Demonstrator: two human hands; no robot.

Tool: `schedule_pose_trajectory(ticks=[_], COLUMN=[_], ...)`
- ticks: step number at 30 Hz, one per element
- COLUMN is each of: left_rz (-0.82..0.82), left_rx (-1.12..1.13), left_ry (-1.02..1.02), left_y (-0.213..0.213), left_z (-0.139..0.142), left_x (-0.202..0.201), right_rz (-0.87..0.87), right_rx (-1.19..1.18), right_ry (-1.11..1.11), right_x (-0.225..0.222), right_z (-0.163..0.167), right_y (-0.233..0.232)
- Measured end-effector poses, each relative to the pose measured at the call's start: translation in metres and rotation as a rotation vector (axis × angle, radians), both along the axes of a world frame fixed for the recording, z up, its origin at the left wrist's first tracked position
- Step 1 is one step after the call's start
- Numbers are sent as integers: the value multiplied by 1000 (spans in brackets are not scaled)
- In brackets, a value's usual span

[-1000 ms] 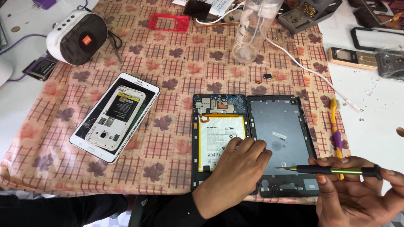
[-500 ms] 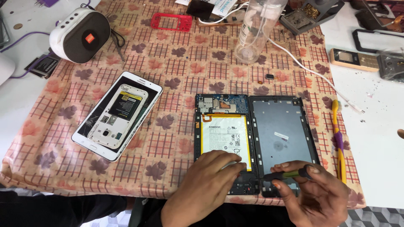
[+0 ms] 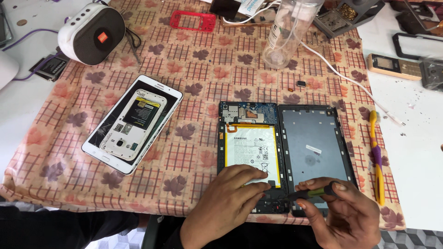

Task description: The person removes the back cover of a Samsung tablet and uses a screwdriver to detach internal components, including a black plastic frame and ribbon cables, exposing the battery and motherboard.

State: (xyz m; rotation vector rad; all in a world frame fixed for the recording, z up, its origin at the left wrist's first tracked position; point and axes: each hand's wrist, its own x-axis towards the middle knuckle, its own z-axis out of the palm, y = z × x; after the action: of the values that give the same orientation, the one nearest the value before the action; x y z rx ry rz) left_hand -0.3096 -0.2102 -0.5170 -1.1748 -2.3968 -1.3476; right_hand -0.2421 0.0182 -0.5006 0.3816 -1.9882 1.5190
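Observation:
An opened tablet [image 3: 249,120] lies on the patterned cloth, its circuit board at the top and a white battery [image 3: 249,147] with a yellow edge below. Its dark back cover [image 3: 314,143] lies right beside it. My left hand [image 3: 226,203] rests on the tablet's lower end, fingertips pressed by the battery's bottom edge. My right hand [image 3: 341,214] grips a small black and green screwdriver [image 3: 314,192], whose tip points left at the tablet's bottom right corner.
A white tablet with a cracked screen [image 3: 134,122] carries an opened white phone [image 3: 134,124] at the left. A speaker [image 3: 92,32], a red phone frame [image 3: 193,20], a clear bottle [image 3: 284,32], a white cable [image 3: 350,80] and a yellow and purple toothbrush [image 3: 376,157] lie around.
My right hand has brought the screwdriver in from the right edge and down to the tablet's bottom corner. My left hand has slid lower on the tablet. The view has shifted slightly.

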Motion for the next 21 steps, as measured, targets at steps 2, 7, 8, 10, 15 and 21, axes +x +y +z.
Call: schedule_pose_trajectory(ticks=[2,7,8,10,15,21], left_rz=[9,17,18,21,17,34], left_rx=[0,3,5,5,1,11], left_ry=[4,34,37,43,45,4], left_y=[-5,-27,-32,-40,-51,-63], left_z=[-8,-26,-29,-36,-49,-61], left_x=[-3,-13,-16,-22,-28,-40], right_rz=[-40,-24,-23,-17,-10,14], right_rx=[15,48,47,42,2,10], right_ry=[0,-14,-17,-10,-9,23], right_x=[-4,-14,-17,-23,-30,-44], right_z=[-3,-16,-21,-29,-42,-55], right_y=[-11,-32,-36,-43,-52,-66])
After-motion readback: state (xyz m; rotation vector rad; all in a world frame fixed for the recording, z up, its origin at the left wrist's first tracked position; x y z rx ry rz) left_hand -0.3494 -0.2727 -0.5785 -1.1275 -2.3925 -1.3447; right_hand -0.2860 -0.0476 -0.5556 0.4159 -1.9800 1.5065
